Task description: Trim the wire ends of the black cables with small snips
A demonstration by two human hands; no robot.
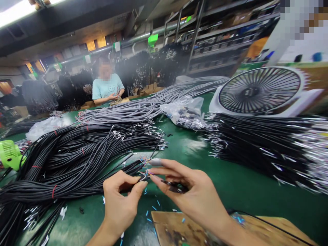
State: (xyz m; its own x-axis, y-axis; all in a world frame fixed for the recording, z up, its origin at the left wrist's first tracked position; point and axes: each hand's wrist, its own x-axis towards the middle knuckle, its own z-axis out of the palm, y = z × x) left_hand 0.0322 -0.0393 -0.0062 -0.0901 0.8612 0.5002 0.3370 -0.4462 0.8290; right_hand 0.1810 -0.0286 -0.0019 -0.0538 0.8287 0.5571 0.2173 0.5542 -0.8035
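Observation:
My left hand [120,200] pinches the stripped end of a black cable [128,168], whose thin coloured wires [144,160] fan out between my two hands. My right hand [191,193] meets it from the right, with thumb and forefinger on the wire tips. Some small dark object, which I cannot identify, rests against my right palm. Both hands hover above the green table [230,177], just beyond a worn wooden board [179,229]. Short blue wire offcuts [153,208] lie scattered under my hands.
A large heap of black cables [64,160] fills the left. Another black bundle [261,143] lies at right, grey cables [153,106] behind. A clear plastic bag [184,111], a white fan [258,90] and a small green fan [10,153] stand around. A person in a light blue shirt [106,87] works opposite.

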